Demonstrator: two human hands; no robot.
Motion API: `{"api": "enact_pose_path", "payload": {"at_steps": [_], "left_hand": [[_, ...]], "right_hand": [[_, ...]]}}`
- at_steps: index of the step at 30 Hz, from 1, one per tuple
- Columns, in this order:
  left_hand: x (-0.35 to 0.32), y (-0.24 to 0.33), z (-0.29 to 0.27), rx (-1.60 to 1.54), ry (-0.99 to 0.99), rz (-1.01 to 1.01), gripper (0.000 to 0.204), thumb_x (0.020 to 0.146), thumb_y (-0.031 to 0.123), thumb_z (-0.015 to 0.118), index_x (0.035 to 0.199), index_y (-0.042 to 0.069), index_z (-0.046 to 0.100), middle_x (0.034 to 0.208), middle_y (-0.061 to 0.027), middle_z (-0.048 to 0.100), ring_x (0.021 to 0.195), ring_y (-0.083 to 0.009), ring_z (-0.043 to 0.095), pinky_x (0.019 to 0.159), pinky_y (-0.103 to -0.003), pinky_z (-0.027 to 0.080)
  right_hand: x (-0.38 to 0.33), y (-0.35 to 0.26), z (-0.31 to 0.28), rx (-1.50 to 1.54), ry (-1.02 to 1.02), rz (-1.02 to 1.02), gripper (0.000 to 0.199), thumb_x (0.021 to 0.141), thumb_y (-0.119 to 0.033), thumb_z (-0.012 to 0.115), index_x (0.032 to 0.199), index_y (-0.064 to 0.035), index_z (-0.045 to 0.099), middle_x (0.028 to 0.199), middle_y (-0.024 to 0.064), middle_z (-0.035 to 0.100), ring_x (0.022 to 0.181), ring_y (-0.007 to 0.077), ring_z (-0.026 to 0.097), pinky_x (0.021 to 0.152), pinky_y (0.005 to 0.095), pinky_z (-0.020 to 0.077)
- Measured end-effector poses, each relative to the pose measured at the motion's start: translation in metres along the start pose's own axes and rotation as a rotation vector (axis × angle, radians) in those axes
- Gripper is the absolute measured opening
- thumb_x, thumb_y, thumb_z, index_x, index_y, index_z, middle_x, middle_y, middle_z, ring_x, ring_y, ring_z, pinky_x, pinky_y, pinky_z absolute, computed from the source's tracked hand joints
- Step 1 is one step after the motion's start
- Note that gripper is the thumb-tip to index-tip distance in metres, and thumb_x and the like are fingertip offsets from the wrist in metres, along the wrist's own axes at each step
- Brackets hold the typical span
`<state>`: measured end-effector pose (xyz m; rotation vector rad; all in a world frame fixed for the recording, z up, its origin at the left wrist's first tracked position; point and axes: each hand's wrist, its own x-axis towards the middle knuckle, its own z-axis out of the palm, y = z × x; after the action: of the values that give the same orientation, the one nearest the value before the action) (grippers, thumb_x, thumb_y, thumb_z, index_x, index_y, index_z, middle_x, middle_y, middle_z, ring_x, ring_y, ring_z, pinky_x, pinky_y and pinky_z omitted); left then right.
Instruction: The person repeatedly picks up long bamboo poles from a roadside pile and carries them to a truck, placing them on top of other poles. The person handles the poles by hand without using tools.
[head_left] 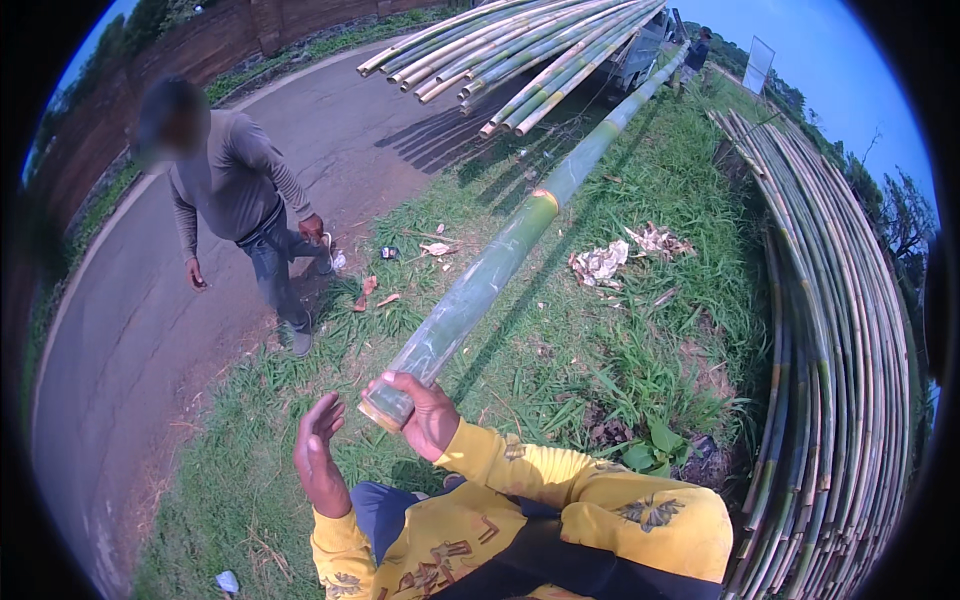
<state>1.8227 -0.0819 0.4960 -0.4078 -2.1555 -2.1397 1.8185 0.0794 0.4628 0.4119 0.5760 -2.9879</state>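
Observation:
A long, thick green bamboo pole point(495, 262) stretches from in front of me away to the far right. My right hand point(428, 415) is wrapped round its near end, thumb over the top. Just left of that cut end, my left hand point(320, 455) is raised and apart from the pole, fingers stretched and slightly curved, with nothing in it. Near the pole's far end stands another person point(697, 55), too small to tell whether they hold it.
A person in a grey top point(240, 175) stands at the left by the paved road point(150, 370). Bamboo poles point(530, 50) stick out behind a truck point(638, 55) ahead. A large bamboo stack point(840, 330) lies along the right. Dry husks point(600, 265) lie on the grass point(560, 350).

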Motion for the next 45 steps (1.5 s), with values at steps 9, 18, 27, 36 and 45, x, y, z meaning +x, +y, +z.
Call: {"api": "enact_pose_path", "payload": {"at_steps": [9, 18, 27, 36, 45], "left_hand": [[0.206, -0.064, -0.086, -0.032, -0.005, 0.26, 0.063, 0.098, 0.045, 0.033, 0.122, -0.009, 0.054, 0.12, -0.0199, 0.059, 0.109, -0.028, 0.057, 0.098, -0.038, 0.041], [0.398, -0.14, -0.189, -0.161, 0.12, 0.202, 0.053, 0.095, 0.029, 0.029, 0.113, -0.01, 0.059, 0.113, -0.0216, 0.063, 0.106, -0.0298, 0.06, 0.095, -0.04, 0.045], [0.62, -0.262, -0.224, -0.295, 0.143, 0.22, 0.053, 0.096, 0.028, 0.027, 0.124, -0.009, 0.054, 0.123, -0.0215, 0.058, 0.115, -0.0306, 0.055, 0.102, -0.041, 0.041], [0.809, -0.374, -0.189, -0.081, -0.105, 0.205, 0.048, 0.099, 0.025, 0.03, 0.126, -0.006, 0.055, 0.127, -0.0211, 0.057, 0.119, -0.0311, 0.054, 0.103, -0.041, 0.039], [0.964, -0.442, -0.108, -0.255, -0.23, 0.121, 0.045, 0.091, 0.021, 0.038, 0.12, -0.008, 0.058, 0.117, -0.0229, 0.06, 0.11, -0.0339, 0.058, 0.099, -0.041, 0.042]], "right_hand": [[0.19, 0.09, 0.103, -0.103, -0.139, -0.155, 0.028, 0.087, -0.012, 0.068, 0.109, 0.0006, 0.059, 0.102, 0.0095, 0.066, 0.096, 0.0198, 0.065, 0.088, 0.0354, 0.0516], [0.399, 0.158, 0.183, -0.086, -0.106, -0.141, 0.027, 0.087, -0.014, 0.067, 0.108, -0.0004, 0.058, 0.101, 0.0073, 0.063, 0.098, 0.0171, 0.062, 0.089, 0.0338, 0.0501], [0.647, 0.162, 0.2, -0.121, -0.093, -0.161, 0.029, 0.085, -0.013, 0.07, 0.107, 0.0026, 0.058, 0.101, 0.0113, 0.064, 0.094, 0.0182, 0.064, 0.083, 0.0341, 0.0524], [0.86, 0.083, 0.178, -0.122, 0.239, -0.302, 0.023, 0.086, -0.016, 0.067, 0.1, -0.0008, 0.06, 0.086, 0.0076, 0.065, 0.074, 0.018, 0.066, 0.067, 0.0315, 0.0562], [1.011, -0.017, 0.146, -0.236, 0.409, -0.342, 0.023, 0.084, -0.018, 0.067, 0.099, -0.0013, 0.06, 0.084, 0.0067, 0.064, 0.072, 0.0177, 0.066, 0.062, 0.0303, 0.0543]]}}
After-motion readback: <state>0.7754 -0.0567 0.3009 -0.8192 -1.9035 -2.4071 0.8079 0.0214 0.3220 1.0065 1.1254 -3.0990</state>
